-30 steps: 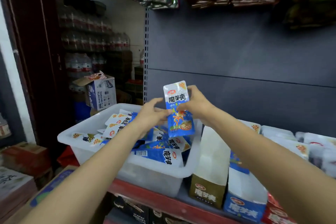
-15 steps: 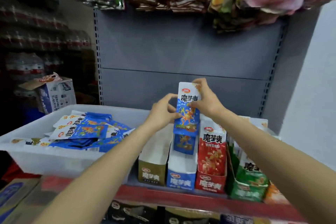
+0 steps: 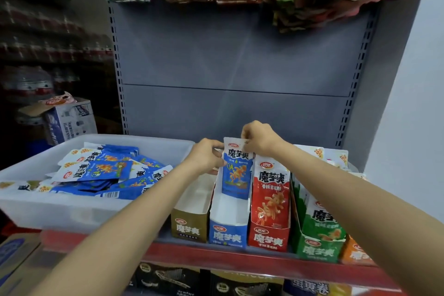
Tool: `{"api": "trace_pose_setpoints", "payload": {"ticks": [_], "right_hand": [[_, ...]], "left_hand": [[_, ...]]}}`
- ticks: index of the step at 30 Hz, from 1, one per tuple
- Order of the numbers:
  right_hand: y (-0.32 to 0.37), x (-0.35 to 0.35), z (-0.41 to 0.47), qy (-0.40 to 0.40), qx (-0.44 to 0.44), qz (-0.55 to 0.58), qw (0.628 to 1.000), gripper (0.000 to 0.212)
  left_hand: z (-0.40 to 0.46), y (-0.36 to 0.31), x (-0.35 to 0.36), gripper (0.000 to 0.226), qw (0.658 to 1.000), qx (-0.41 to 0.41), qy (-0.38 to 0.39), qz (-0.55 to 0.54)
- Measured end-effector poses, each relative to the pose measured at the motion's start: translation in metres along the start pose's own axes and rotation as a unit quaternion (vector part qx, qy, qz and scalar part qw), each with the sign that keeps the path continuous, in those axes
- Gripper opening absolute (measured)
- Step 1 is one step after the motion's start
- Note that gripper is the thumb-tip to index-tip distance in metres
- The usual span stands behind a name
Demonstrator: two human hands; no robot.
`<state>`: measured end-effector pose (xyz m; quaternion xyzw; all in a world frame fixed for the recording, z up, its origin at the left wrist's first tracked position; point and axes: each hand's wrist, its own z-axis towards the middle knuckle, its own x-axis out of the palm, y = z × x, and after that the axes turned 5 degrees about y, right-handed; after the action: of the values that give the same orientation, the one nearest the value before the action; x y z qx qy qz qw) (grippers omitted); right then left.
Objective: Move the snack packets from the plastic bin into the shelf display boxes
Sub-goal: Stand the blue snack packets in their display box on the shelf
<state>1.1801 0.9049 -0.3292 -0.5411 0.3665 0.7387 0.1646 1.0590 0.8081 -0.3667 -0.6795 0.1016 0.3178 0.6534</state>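
Both hands, the left hand (image 3: 206, 156) and right hand (image 3: 258, 138), are pinching one blue packet (image 3: 236, 170) upright, lowering it into the blue display box (image 3: 228, 228) directly beneath; seating and releasing it appears next.

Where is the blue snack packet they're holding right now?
In the head view, the blue snack packet stands upright in the blue display box, between the gold box and red box, pinched by both hands.
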Motion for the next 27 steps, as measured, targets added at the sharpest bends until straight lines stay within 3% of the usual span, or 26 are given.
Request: {"api": "trace_pose_setpoints", "payload": {"ticks": [5,10,16,23,27], "right_hand": [[-0.002,0.002,0.000,0.000,0.000,-0.054,0.999,0.014],[0.000,0.004,-0.004,-0.032,-0.005,-0.083,0.996,0.014],[0.021,0.001,-0.005,-0.082,-0.053,0.031,0.995,0.009],[0.103,0.048,0.014,0.002,-0.136,0.105,0.985,0.020],[0.149,0.088,0.039,0.088,-0.154,0.022,0.984,0.044]], "left_hand": [[-0.001,0.000,0.000,0.043,1.000,-0.003,-0.005,-0.014],[-0.003,0.001,-0.003,0.044,0.999,0.005,-0.028,-0.029],[-0.019,0.010,-0.039,0.025,0.990,0.059,-0.123,-0.015],[-0.040,0.081,-0.115,0.021,0.973,-0.029,-0.213,0.085],[-0.049,0.118,-0.155,0.049,0.971,-0.091,-0.150,0.160]]}}
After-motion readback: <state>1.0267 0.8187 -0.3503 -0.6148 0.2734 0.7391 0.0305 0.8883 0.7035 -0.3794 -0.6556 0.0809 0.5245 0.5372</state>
